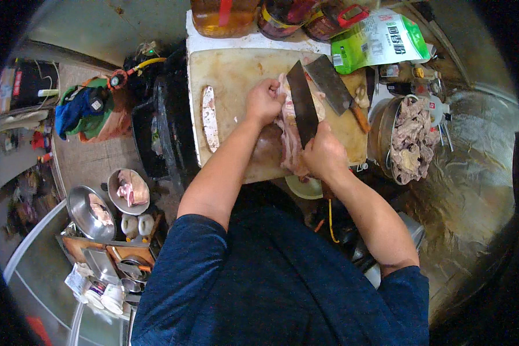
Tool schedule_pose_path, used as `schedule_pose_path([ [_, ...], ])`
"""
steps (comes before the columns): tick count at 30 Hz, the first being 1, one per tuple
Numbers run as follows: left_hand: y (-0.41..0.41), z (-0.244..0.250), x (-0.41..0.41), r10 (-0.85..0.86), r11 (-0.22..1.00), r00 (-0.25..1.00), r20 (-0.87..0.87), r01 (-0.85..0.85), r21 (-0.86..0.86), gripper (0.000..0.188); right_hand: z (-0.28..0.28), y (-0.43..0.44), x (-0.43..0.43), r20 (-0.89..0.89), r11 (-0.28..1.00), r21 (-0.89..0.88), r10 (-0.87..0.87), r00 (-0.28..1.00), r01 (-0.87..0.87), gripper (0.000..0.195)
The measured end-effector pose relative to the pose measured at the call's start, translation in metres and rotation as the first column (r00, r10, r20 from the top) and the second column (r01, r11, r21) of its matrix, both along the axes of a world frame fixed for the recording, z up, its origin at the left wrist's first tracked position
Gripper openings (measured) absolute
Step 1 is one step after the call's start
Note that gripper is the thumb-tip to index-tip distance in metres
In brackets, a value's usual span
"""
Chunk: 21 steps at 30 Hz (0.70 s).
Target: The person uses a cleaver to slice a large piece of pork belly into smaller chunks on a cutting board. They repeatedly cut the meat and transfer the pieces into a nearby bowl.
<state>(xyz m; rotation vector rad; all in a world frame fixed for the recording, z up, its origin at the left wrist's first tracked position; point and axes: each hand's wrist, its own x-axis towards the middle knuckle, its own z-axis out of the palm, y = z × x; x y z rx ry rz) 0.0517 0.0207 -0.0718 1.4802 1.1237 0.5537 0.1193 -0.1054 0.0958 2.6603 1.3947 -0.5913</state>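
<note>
On a worn plastic cutting board [225,78] lies a long strip of raw, fatty meat [289,142]. My right hand [326,151] grips a cleaver [302,104] whose dark, broad blade stands along the meat's right side. Curled fingers of my left hand [266,101] press on the upper left part of the meat, just left of the blade. A second cleaver [328,82] with a wooden handle lies flat on the board to the right. Garlic cloves [362,97] sit beside its handle. The blade hides part of the meat.
Jars [283,19], an amber container [225,19] and a green-white pouch [380,41] stand behind the board. At right is a metal pot heaped with greyish meat pieces [413,142]. Low on the left are bowls holding raw meat [132,190]. A pale bowl [305,187] sits below the board's front edge.
</note>
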Motion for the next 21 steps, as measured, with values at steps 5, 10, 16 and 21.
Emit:
schedule_pose_path([
  [5, 0.006, -0.019, 0.011, 0.05, 0.999, 0.994, 0.096, -0.048, -0.016, 0.027, -0.008, 0.016, 0.01, -0.013, 0.999, -0.027, -0.04, 0.999, 0.04, 0.036],
  [10, 0.01, 0.003, 0.003, 0.018, 0.994, 0.999, 0.032, -0.021, 0.111, 0.026, 0.018, 0.021, 0.011, -0.06, 0.988, -0.143, -0.059, 0.996, 0.05, 0.041],
  [16, 0.012, -0.002, 0.003, 0.006, 1.0, 0.998, 0.066, -0.007, 0.01, 0.03, 0.024, -0.018, 0.01, -0.093, 0.994, 0.09, 0.078, 0.993, -0.069, 0.058],
  [21, 0.004, 0.008, -0.004, -0.008, 0.999, 1.0, 0.017, 0.008, -0.031, 0.03, 0.026, 0.0, -0.018, -0.061, 0.969, -0.236, -0.085, 0.995, 0.068, 0.057],
])
